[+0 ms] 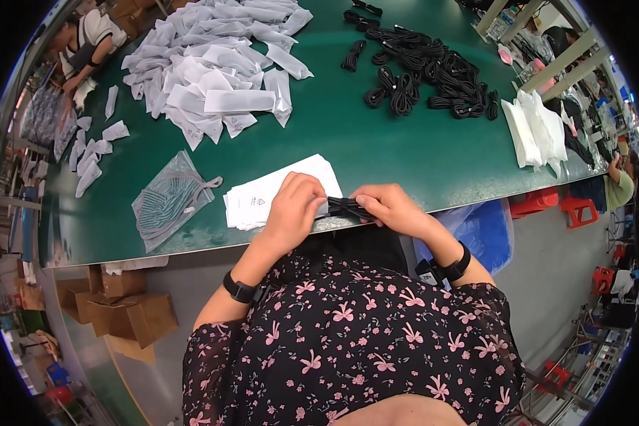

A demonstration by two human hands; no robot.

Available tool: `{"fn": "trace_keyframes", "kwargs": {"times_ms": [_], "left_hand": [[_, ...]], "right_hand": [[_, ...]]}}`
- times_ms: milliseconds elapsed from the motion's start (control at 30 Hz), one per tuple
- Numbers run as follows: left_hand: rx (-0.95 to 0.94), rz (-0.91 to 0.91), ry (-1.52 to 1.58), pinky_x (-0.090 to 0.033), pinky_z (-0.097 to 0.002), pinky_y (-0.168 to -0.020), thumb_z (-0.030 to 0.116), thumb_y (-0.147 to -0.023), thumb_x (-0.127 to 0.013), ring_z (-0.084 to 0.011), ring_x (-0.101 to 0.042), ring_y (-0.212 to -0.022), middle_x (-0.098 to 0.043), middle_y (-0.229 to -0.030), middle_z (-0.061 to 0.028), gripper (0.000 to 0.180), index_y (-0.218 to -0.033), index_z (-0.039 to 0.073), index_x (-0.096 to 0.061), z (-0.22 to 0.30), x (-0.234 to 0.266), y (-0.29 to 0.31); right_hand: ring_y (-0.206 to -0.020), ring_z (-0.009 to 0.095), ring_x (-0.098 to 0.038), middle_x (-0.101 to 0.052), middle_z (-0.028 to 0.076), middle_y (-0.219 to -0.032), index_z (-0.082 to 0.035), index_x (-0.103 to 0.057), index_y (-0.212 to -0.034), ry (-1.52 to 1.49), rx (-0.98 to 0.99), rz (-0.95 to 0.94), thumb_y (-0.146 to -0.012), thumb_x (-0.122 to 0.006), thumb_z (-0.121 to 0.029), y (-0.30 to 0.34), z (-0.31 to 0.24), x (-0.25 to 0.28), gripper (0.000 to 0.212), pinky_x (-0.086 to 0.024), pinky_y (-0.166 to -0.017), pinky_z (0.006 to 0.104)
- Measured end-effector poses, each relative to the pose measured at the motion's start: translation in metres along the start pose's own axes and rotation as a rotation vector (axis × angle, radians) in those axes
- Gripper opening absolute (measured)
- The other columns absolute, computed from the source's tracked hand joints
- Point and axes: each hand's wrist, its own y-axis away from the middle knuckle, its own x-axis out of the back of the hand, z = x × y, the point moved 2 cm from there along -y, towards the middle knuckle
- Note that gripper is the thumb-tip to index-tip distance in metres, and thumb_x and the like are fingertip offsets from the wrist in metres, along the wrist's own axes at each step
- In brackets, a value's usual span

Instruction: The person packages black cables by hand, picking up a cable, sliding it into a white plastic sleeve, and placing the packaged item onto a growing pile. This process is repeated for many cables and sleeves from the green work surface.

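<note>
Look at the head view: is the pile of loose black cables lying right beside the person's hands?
No: the pile of black cables lies far across the green table, while both hands hold one bundle at its near edge.

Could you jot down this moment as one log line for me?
left hand: grips black cable bundle | right hand: grips same bundle | under hands: white bag stack | surface: green table
</note>
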Motion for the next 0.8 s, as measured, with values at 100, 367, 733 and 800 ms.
{"fn": "trace_keyframes", "kwargs": {"times_ms": [100,367,733,800], "left_hand": [[-0.214,-0.022,-0.161,-0.046,-0.0292,-0.068,0.001,-0.085,-0.065,-0.0190,-0.056,-0.081,-0.060,-0.091,-0.0071,0.006,-0.088,0.001,-0.059,0.008,0.003,-0.005],[-0.080,0.079,-0.108,-0.046,-0.0312,-0.066,-0.002,-0.082,-0.065,-0.0220,-0.056,-0.084,-0.059,-0.092,-0.0091,0.007,-0.087,0.001,-0.061,0.000,0.021,-0.009],[0.066,0.050,-0.257,-0.048,-0.0300,-0.065,0.000,-0.086,-0.063,-0.0199,-0.057,-0.074,-0.060,-0.086,-0.0097,0.005,-0.089,-0.001,-0.059,-0.014,0.019,-0.003],[0.131,0.058,-0.207,-0.048,-0.0297,-0.065,0.000,-0.087,-0.062,-0.0192,-0.058,-0.073,-0.060,-0.085,-0.0098,0.005,-0.090,-0.002,-0.059,-0.021,0.014,-0.001]], "right_hand": [[-0.058,0.012,-0.055,-0.062,0.008,-0.071,-0.003,-0.067,-0.110,-0.141,-0.164,0.010,-0.099,-0.051,-0.016,-0.003,-0.008,0.000,0.024,-0.045,-0.055,0.0280],[-0.054,0.009,-0.050,-0.063,0.007,-0.074,0.004,-0.063,-0.110,-0.703,-0.456,-0.005,-0.102,-0.048,-0.020,-0.005,0.002,-0.001,0.030,-0.041,-0.050,0.0218],[-0.057,0.008,-0.051,-0.066,0.007,-0.081,0.005,-0.059,-0.116,-0.831,-0.373,0.234,-0.102,-0.049,-0.020,-0.004,0.013,-0.012,0.030,-0.040,-0.051,0.0222],[-0.058,0.008,-0.051,-0.066,0.007,-0.081,0.005,-0.059,-0.116,-0.689,-0.294,0.296,-0.102,-0.050,-0.019,-0.003,0.004,-0.011,0.030,-0.041,-0.052,0.0227]]}}
